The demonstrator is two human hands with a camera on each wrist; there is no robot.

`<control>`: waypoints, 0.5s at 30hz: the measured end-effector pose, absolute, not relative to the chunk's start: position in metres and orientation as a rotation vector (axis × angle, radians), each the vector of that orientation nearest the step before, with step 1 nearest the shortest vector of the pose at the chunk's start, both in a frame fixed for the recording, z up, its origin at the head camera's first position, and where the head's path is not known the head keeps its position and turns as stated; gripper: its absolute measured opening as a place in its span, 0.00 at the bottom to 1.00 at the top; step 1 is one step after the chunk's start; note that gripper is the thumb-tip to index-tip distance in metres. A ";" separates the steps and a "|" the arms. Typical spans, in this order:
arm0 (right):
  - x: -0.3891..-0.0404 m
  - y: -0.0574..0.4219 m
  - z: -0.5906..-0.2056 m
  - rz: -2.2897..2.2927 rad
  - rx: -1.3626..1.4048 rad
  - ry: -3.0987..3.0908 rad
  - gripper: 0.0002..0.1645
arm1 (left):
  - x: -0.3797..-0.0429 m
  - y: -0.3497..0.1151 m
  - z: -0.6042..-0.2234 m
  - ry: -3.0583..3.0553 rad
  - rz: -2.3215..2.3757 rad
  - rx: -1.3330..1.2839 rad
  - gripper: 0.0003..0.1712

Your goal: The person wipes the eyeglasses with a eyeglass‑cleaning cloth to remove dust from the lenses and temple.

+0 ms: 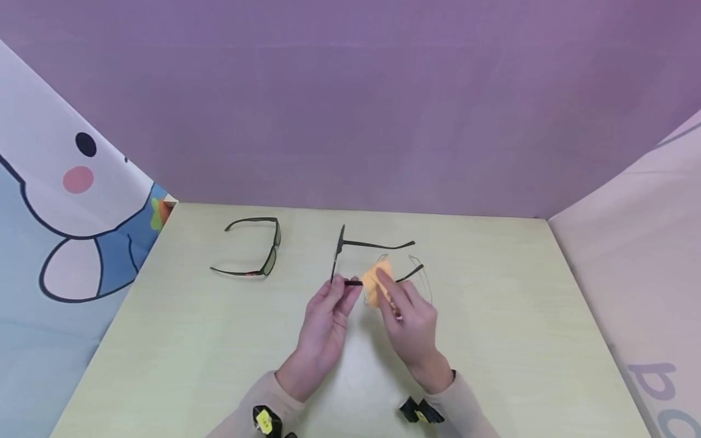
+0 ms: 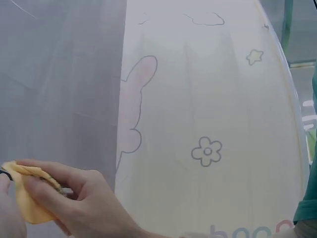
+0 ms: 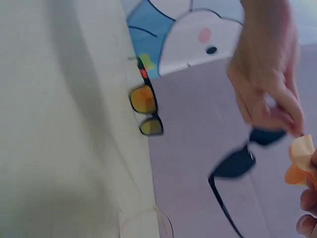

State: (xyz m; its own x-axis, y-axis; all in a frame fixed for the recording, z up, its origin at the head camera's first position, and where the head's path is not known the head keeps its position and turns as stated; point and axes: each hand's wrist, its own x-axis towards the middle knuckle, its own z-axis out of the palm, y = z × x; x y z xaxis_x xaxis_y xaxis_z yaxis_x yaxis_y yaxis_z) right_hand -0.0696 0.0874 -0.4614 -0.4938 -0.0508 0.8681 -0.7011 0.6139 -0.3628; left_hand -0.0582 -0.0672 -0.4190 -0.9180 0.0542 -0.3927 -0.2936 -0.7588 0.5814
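Note:
My left hand [image 1: 323, 325] grips a pair of dark sunglasses [image 3: 236, 164] near the hinge of one temple, holding them above the table. The other temple stretches out to the right in the head view. In my right hand [image 1: 415, 322] an orange cloth [image 1: 375, 285] is pinched around the temple nearest me, and that temple's tip sticks out past the fingers. The left wrist view shows the folded cloth [image 2: 30, 191] between the thumb and fingers of the right hand. Thin-rimmed glasses [image 1: 429, 286] lie behind the right hand, partly hidden.
Another pair of glasses [image 1: 271, 261], black with tinted lenses, lies at the left back of the pale table [image 1: 191, 353]. A purple backdrop [image 1: 350, 121] rises behind the table, with printed cloth panels [image 1: 33, 243] at the sides.

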 end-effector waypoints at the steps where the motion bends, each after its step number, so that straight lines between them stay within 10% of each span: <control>1: -0.069 0.086 -0.461 0.909 0.619 -1.934 0.16 | -0.058 -0.066 -0.419 0.976 2.724 -0.531 0.07; 15: -0.077 0.105 -0.464 0.994 0.578 -1.943 0.19 | -0.060 -0.076 -0.415 1.002 2.748 -0.516 0.08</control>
